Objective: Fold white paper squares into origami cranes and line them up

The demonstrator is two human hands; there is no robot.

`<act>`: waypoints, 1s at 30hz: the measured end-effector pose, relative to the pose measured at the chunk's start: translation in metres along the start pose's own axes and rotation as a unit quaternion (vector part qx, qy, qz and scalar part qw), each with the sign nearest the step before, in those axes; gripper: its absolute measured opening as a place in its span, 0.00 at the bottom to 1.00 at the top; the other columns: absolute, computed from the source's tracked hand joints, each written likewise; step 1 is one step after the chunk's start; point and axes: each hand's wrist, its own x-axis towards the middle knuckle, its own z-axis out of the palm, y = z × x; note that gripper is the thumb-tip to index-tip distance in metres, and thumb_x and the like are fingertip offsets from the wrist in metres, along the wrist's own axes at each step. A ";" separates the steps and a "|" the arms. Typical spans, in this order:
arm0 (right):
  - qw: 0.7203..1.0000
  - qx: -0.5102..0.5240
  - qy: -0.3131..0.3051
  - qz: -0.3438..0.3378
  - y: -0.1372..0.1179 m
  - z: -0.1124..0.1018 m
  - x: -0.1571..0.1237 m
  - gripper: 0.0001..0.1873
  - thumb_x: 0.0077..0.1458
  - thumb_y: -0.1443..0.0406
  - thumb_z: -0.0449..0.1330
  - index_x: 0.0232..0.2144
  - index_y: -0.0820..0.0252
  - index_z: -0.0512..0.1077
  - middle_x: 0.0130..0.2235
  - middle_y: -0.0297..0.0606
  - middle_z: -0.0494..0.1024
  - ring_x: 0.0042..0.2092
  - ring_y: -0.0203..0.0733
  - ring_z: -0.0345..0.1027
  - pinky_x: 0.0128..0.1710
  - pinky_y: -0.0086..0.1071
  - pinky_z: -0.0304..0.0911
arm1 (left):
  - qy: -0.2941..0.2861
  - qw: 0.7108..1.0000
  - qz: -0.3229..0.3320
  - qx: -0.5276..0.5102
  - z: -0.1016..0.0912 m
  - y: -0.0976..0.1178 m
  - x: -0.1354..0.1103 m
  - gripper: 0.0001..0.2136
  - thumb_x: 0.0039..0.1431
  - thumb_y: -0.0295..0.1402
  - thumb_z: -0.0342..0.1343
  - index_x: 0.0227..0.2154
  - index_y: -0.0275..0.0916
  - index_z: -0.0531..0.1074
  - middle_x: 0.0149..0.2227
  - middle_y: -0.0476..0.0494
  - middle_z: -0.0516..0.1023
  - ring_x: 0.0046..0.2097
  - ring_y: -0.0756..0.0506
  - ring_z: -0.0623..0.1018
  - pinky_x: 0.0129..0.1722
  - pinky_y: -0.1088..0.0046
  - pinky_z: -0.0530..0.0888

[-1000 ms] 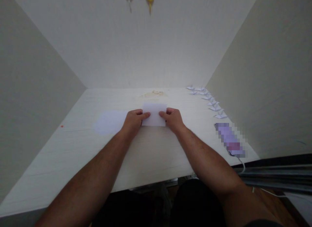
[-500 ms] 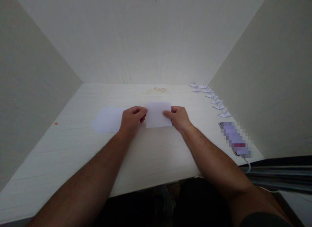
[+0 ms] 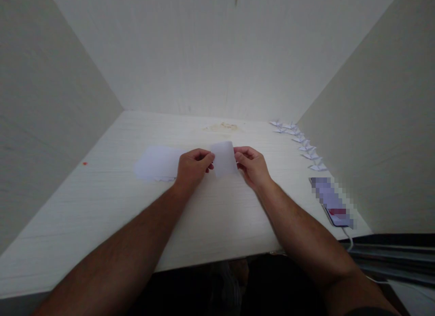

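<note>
Both my hands pinch a small white folded sheet of paper [image 3: 224, 158] above the middle of the white table [image 3: 102, 203]. My left hand [image 3: 192, 167] grips its left edge with fingers curled. My right hand [image 3: 252, 165] grips its right edge, thumb on top. The sheet is lifted slightly off the table and tilted. A stack of white paper sheets [image 3: 157, 163] lies flat just left of my left hand.
Several small folded paper cranes [image 3: 299, 138] line the right wall at the back. A phone [image 3: 331, 200] with a white cable lies near the table's right front edge. A brownish stain [image 3: 222, 126] marks the far middle. Walls enclose the table on three sides.
The paper has become narrower between my hands and has been raised off the table. The head view has shifted a little to the left and down.
</note>
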 end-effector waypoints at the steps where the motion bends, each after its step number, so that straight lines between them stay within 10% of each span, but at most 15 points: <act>1: 1.000 -0.014 0.002 -0.011 0.001 0.000 0.000 0.18 0.41 0.56 0.73 0.34 0.56 0.78 0.28 0.31 0.77 0.28 0.33 0.66 0.27 0.28 0.61 | -0.007 1.000 0.000 -0.004 0.001 0.001 -0.001 0.08 0.51 0.35 0.63 0.24 0.36 0.76 0.19 0.49 0.76 0.21 0.53 0.72 0.22 0.78 0.69; 9: 1.000 -0.012 -0.019 -0.001 0.001 0.005 -0.001 0.26 0.38 0.58 0.75 0.41 0.55 0.74 0.38 0.35 0.80 0.37 0.37 0.73 0.39 0.34 0.69 | -0.062 0.997 -0.011 -0.051 0.009 0.001 -0.007 0.08 0.49 0.35 0.65 0.25 0.36 0.75 0.21 0.46 0.79 0.23 0.50 0.77 0.26 0.76 0.74; 30: 0.985 -0.165 -0.055 0.011 -0.004 0.010 -0.010 0.20 0.41 0.55 0.73 0.34 0.59 0.73 0.30 0.32 0.75 0.29 0.34 0.64 0.29 0.30 0.59 | -0.086 0.996 0.012 -0.001 0.008 0.001 -0.010 0.08 0.53 0.35 0.64 0.24 0.36 0.73 0.19 0.47 0.77 0.20 0.52 0.74 0.22 0.77 0.70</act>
